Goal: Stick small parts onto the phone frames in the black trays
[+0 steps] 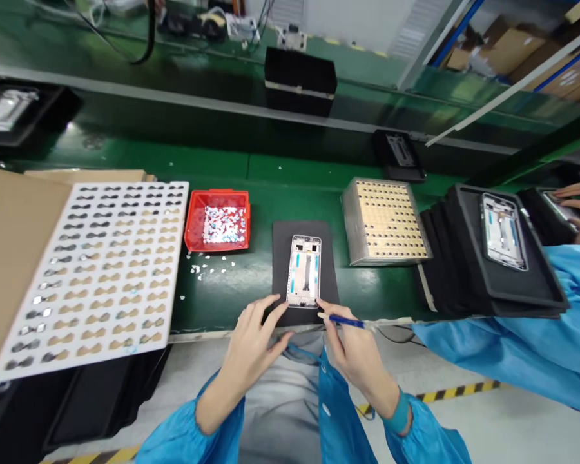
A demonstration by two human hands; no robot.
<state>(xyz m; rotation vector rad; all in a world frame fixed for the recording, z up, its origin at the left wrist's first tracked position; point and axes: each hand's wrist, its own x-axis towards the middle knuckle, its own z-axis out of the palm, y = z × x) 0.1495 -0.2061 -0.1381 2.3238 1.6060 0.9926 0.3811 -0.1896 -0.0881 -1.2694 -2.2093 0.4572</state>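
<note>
Phone frame (pixel 303 274), seemingly steadied by the spread left hand (pixel 254 336) and the right hand (pixel 356 347) clasping a blue pen-like tool (pixel 347 321), rests on the black pad (pixel 329 264), perhaps against scratches; a red bin (pixel 217 247) stands left of the pad.

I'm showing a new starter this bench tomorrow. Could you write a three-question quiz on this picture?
1. Which of the person's hands holds the blue pen-like tool?
2. True or false: small pale pieces lie both inside the red bin and loose on the green bench.
3. The phone-like frame lies on a pad that is: A. white, B. black, C. red.

Key:
1. The right hand.
2. True.
3. B.
</note>
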